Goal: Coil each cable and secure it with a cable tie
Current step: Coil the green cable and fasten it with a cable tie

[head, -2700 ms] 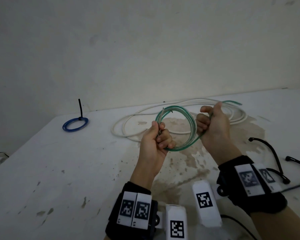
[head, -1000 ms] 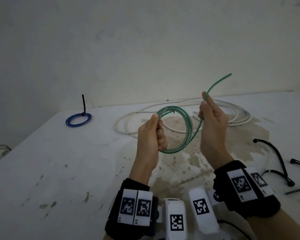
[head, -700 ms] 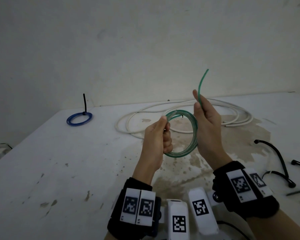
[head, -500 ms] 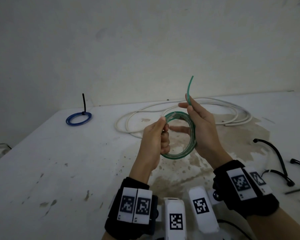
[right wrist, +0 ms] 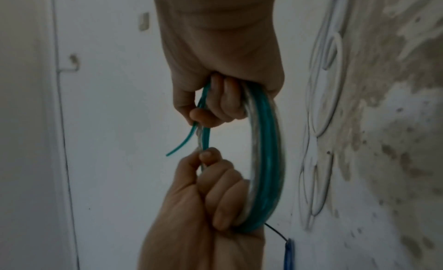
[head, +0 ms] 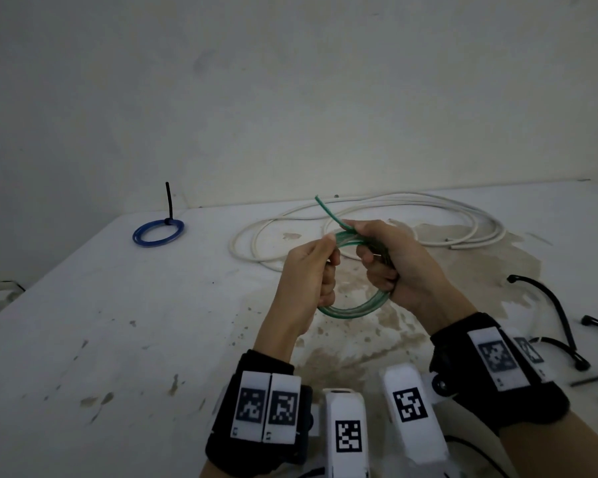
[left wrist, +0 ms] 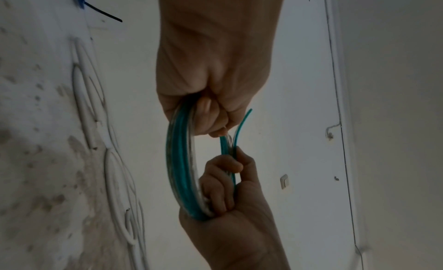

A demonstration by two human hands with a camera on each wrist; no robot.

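Both hands hold a green cable [head: 351,310] wound into a small coil above the middle of a white table [head: 118,339]. The left hand [head: 311,270] pinches the coil's upper left between thumb and curled fingers; the right hand [head: 394,263] has its fingers curled round the right side of the coil, with the cable's loose end [head: 327,210] sticking up and to the left from its grip. In the left wrist view the coil [left wrist: 182,166] runs between the two fists, as it does in the right wrist view [right wrist: 266,160].

The table top is stained brown in the centre and right, with scattered dark specks toward the lower left. Behind the hands a white cable [head: 359,215] lies in loose loops. At the upper left of the table sits a blue cable [head: 158,232] already coiled, with a black cable tie [head: 169,201] standing up from it. More black cable ties [head: 553,305] lie at the right edge. A plain pale wall [head: 290,98] fills the upper half of the head view.
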